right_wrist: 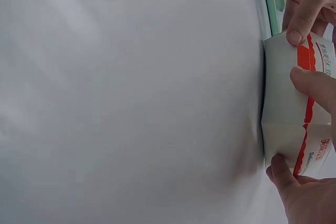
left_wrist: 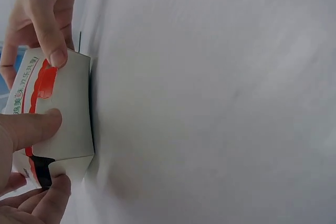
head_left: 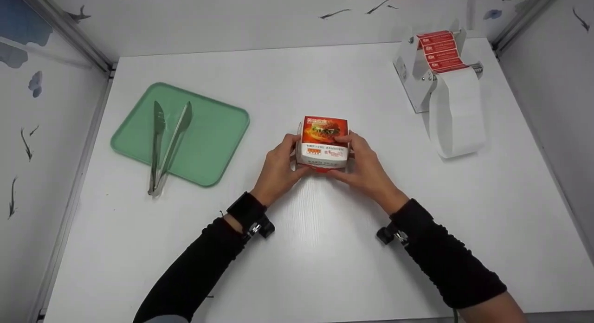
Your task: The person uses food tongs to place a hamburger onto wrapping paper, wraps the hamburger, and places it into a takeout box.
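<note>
A small red and white burger box [head_left: 324, 149] with a burger picture on its lid stands on the white table, its lid down. My left hand [head_left: 280, 169] grips its left side, thumb at the near edge. From the right, my right hand [head_left: 369, 170] holds it too, with a fingertip on the lid. In the left wrist view both thumbs press the plain front wall of the box [left_wrist: 74, 108], either side of a red tab. The right wrist view shows the same front wall [right_wrist: 281, 95], with fingers curled round the corners.
To the left lies a green tray [head_left: 209, 142] with metal tongs [head_left: 158, 151] across it, handle end past the near rim. A label dispenser [head_left: 413, 81] stands at the back right, with red labels [head_left: 441, 51] and a hanging loop of white backing strip [head_left: 466, 114]. Patterned walls border the table.
</note>
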Tool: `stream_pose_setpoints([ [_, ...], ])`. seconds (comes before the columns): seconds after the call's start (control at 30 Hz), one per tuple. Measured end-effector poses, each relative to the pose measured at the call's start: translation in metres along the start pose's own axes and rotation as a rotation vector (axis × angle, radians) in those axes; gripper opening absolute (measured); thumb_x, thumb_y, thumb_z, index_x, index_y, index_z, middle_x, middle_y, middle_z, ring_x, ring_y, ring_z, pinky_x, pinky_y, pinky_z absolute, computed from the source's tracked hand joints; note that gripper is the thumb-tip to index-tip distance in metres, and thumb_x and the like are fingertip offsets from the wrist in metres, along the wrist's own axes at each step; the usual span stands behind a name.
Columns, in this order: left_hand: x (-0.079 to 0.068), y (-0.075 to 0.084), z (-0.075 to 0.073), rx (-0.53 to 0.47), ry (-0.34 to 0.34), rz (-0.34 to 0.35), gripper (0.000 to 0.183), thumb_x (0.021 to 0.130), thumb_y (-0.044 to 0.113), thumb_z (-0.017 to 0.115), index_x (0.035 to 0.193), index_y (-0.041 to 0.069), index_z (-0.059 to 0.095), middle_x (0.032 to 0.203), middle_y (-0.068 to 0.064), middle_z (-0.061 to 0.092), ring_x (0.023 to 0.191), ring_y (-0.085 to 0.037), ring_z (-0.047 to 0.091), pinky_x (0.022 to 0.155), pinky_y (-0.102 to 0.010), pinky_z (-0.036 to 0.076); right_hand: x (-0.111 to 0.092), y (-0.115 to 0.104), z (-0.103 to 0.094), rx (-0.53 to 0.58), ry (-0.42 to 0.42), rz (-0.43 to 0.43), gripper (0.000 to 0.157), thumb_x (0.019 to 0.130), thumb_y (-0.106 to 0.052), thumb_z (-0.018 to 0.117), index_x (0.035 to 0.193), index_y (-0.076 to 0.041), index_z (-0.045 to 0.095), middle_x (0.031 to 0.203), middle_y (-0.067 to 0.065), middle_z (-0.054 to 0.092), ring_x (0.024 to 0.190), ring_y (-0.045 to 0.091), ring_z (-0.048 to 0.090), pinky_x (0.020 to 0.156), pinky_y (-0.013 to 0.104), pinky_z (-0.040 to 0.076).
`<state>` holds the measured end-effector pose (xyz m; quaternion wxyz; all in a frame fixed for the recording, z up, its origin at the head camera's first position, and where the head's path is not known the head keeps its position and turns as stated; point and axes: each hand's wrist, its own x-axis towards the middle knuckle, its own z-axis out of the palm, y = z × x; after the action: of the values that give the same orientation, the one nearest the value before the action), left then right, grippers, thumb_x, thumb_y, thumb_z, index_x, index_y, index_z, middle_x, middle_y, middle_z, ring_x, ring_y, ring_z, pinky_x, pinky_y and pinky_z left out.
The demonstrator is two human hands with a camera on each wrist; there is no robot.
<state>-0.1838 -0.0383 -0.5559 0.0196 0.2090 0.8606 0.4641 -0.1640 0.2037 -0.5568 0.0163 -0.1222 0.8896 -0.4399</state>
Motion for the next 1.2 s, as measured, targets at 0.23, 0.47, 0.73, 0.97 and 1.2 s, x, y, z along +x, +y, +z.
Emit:
stream_pose_setpoints([
  [0.23, 0.002, 0.002, 0.002, 0.025, 0.020, -0.032, 0.070, 0.086, 0.001, 0.089, 0.144, 0.008, 0.050, 0.146, -0.014, 0.064, 0.139, -0.027, 0.064, 0.106, -0.032, 0.058, 0.000, 0.000, 0.003, -0.040, 0.016, 0.008, 0.086, 0.083, -0.016, 0.095, 0.151, -0.007, 0.044, 0.165, 0.024, 0.039, 0.157, 0.040, 0.037, 0.126, 0.056, 0.038],
  [0.47, 0.003, 0.003, 0.001, 0.015, 0.009, -0.083, 0.069, 0.086, 0.001, 0.089, 0.143, 0.010, 0.050, 0.144, -0.013, 0.062, 0.139, -0.028, 0.062, 0.109, -0.035, 0.057, -0.001, 0.001, 0.003, -0.073, 0.008, -0.007, 0.084, 0.085, -0.019, 0.093, 0.151, -0.009, 0.042, 0.168, 0.026, 0.034, 0.160, 0.043, 0.031, 0.128, 0.059, 0.034],
  [0.73, 0.008, -0.001, -0.003, -0.023, -0.023, -0.127, 0.075, 0.083, 0.004, 0.092, 0.143, 0.007, 0.047, 0.141, -0.015, 0.060, 0.135, -0.029, 0.061, 0.110, -0.040, 0.054, -0.001, -0.002, 0.005, -0.106, 0.010, 0.010, 0.077, 0.088, -0.014, 0.091, 0.147, -0.011, 0.042, 0.165, 0.028, 0.033, 0.158, 0.047, 0.034, 0.125, 0.060, 0.039],
  [0.97, 0.019, -0.008, -0.022, -0.051, -0.167, -0.107, 0.099, 0.080, 0.012, 0.096, 0.156, 0.013, 0.032, 0.156, -0.020, 0.039, 0.122, -0.030, 0.062, 0.104, -0.039, 0.057, -0.001, -0.001, 0.004, -0.081, 0.011, 0.014, 0.076, 0.087, -0.010, 0.090, 0.148, -0.010, 0.044, 0.164, 0.027, 0.036, 0.154, 0.044, 0.041, 0.123, 0.058, 0.042],
  [1.2, 0.020, -0.021, -0.034, -0.181, -0.237, -0.048, 0.113, 0.078, 0.032, 0.098, 0.167, 0.031, 0.028, 0.167, -0.004, 0.038, 0.112, -0.024, 0.063, 0.092, -0.041, 0.057, -0.003, -0.010, -0.007, 0.044, -0.040, 0.023, 0.077, 0.086, -0.012, 0.091, 0.148, -0.011, 0.045, 0.153, 0.018, 0.053, 0.137, 0.038, 0.059, 0.108, 0.055, 0.055],
])
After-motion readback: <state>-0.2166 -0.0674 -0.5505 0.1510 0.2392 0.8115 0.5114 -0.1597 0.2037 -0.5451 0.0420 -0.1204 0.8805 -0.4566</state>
